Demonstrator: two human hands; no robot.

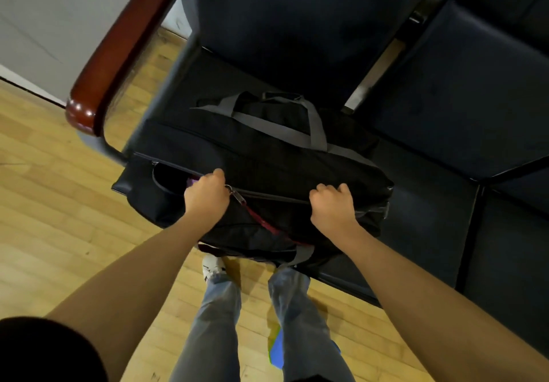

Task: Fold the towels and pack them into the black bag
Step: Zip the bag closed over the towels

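bag: black bag (267, 155) on the seat (416, 218), zip mostly closed, small gap left
left hand (206, 195): fingers curled at the zipper pull (236, 195)
right hand (332, 204): fist bunching bag fabric
left to do: close that gap, I reckon

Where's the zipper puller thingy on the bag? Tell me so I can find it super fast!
Find the dark chair seat with the black bag lying on it. Follow the zipper line across the bag's top to the left hand, which grips the bag right beside it. The zipper pull is the small shiny metal tab there, with a red strap trailing from it, the only silver piece on the black fabric.
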